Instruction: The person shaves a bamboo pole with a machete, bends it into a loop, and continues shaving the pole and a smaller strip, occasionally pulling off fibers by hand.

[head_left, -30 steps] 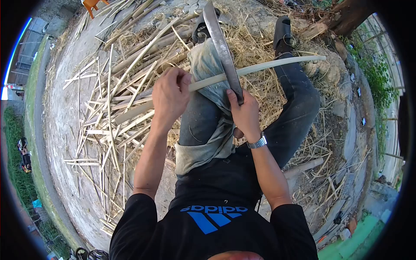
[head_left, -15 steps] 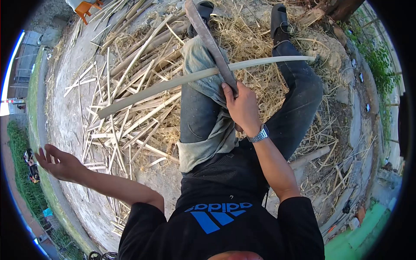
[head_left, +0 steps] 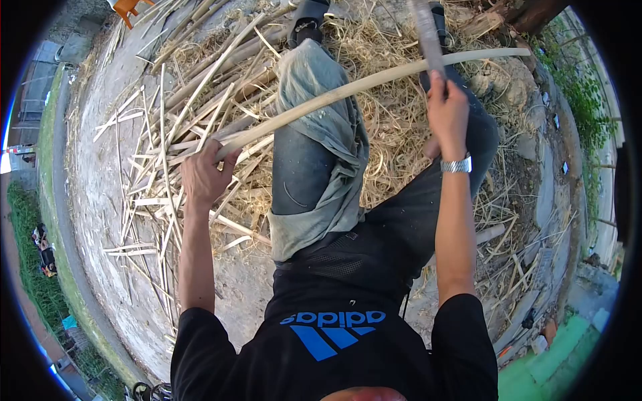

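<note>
A long pale bamboo strip (head_left: 328, 98) slants across my lap, over the grey cloth (head_left: 311, 80) draped on one leg. Its near end is in my left hand (head_left: 206, 175), fingers closed round it. My right hand (head_left: 447, 119) is wrapped round the handle of a long-bladed knife (head_left: 426, 33), the handle's butt showing below the fist. The blade points away from me, blurred, and crosses the strip toward its far end.
Split bamboo strips (head_left: 180, 127) lie heaped at the left. Curly shavings (head_left: 388, 127) cover the ground between my legs. A tree trunk (head_left: 535, 15) stands at the upper right and part of an orange chair (head_left: 127, 9) at the upper left.
My left hand has come in from the far left and closed on the strip's end. The knife has moved right along the strip, whose right end sits higher and farther right.
</note>
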The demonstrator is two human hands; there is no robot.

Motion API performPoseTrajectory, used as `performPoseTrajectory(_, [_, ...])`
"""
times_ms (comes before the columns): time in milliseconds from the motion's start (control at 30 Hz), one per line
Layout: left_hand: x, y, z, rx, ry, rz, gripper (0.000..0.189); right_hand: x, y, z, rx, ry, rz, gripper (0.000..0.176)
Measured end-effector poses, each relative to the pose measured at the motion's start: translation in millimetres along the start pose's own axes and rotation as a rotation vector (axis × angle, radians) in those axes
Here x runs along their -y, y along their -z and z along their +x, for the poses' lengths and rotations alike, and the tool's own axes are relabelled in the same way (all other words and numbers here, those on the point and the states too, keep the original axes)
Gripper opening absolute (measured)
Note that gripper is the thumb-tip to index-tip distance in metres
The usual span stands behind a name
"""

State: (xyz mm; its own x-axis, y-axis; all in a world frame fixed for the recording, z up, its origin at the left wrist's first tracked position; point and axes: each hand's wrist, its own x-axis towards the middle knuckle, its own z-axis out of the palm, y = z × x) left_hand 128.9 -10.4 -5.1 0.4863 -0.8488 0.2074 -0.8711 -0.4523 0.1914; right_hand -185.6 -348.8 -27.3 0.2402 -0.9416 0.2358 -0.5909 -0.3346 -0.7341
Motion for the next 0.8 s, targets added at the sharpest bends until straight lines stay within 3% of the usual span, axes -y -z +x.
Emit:
performPoseTrajectory(100, [3, -24, 3, -0.091, -0.047, -0.101, 0.044, -4, 7, 31, -0.072, -0.253, 0.098, 0.055])
performPoseTrajectory(167, [2, -36, 1, -0.112, -0.045, -0.119, 0.045, 2, -7, 16, -0.018, -0.263, 0.161, 0.055])
performPoseTrajectory(200, [-1, -37, 0, -0.103, -0.038, -0.103, 0.04, 6, -21, -1, 0.031, -0.147, 0.09, 0.054])
performPoseTrajectory(233, [-2, -38, 0, -0.09, -0.036, -0.088, 0.035, 20, -31, -26, 0.035, 0.109, -0.031, 0.051])
performPoseTrajectory(267, [-5, -36, 1, -0.205, -0.071, -0.116, 0.035, 47, -35, -53, 0.116, 0.074, 0.028, 0.049])
performPoseTrajectory(367, [6, -30, -1, -0.141, -0.106, -0.101, 0.039, 36, -26, -64, 0.243, 0.035, 0.176, 0.048])
performPoseTrajectory(467, [11, -34, -1, -0.102, -0.041, -0.088, 0.05, 26, 5, -38, 0.174, 0.128, 0.031, 0.051])
performPoseTrajectory(567, [16, -38, 0, -0.087, -0.021, -0.127, 0.05, -52, 24, 34, -0.071, -0.04, -0.044, 0.057])
performPoseTrajectory(600, [17, -41, 1, -0.115, -0.056, -0.145, 0.047, -30, 38, 39, -0.055, -0.274, 0.111, 0.059])
performPoseTrajectory(700, [13, -56, 5, -0.224, -0.111, -0.229, 0.042, -24, 12, 25, 0.013, -0.331, 0.181, 0.061])
performPoseTrajectory(767, [6, -49, 6, -0.23, -0.115, -0.251, 0.042, 9, -30, -30, 0.099, 0.055, -0.03, 0.061])
performPoseTrajectory(800, [4, -38, 4, -0.195, -0.098, -0.211, 0.042, 41, -42, -63, 0.175, 0.087, 0.062, 0.059])
